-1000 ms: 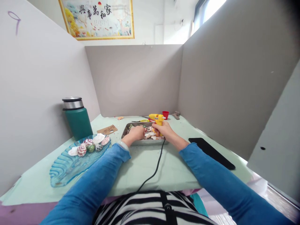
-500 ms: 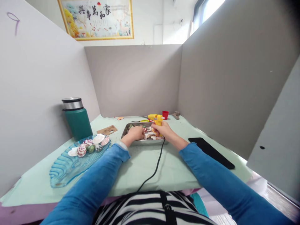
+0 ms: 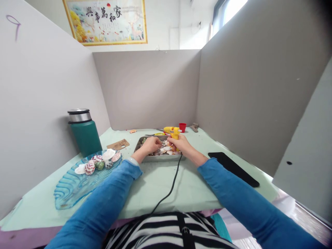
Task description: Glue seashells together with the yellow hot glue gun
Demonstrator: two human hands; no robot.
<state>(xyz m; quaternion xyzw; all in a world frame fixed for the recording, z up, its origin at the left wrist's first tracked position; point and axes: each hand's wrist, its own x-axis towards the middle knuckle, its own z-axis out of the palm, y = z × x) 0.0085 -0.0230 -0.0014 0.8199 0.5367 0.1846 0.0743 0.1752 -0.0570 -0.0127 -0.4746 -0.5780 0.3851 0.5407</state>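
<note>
A steel tray (image 3: 166,158) holding several seashells (image 3: 166,149) lies on the green table cover in front of me. My right hand (image 3: 181,143) is closed round the handle of a yellow glue gun (image 3: 173,131) at the tray's right side, nozzle pointing left; its black cord (image 3: 173,181) runs back toward me. My left hand (image 3: 149,145) rests in the tray among the shells with its fingers curled; what they hold, if anything, is hidden.
A blue glass plate (image 3: 70,186) with several shells sits at the left, a green flask (image 3: 84,133) behind it. A brown card (image 3: 118,144), scissors (image 3: 155,134), a red cup (image 3: 182,127) and a black pad (image 3: 233,168) lie around. Grey partitions enclose the table.
My left hand has shifted a little further into the tray, toward the glue gun. The right hand with the gun has hardly moved.
</note>
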